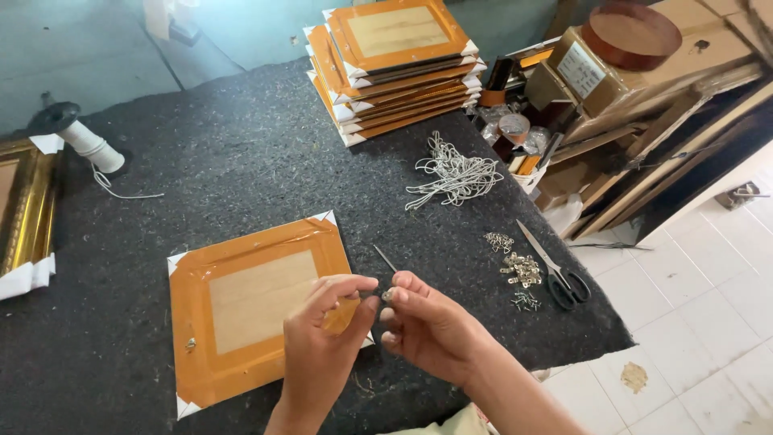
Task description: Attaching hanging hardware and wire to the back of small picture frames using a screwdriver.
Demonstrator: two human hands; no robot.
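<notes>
From the head camera, your left hand (318,342) pinches a thin metal tool (385,258), its point sticking up and away from you, while your right hand (423,322) closes its fingertips on a small metal fitting (387,296) right at the tool's base. Both hover over the near right corner of the orange-backed frame (258,310) lying face down on the dark felt surface (241,177).

That fitting is tiny; a loose pinch could drop it into the felt, and the tool's tip could slip toward your right fingers.

The surface edge runs close on your right, with the scissors (560,278) and loose hardware pile (522,270) near it. Open felt lies to the left, up to the cord spool (84,145); the frame stack (398,68) sits well apart.
</notes>
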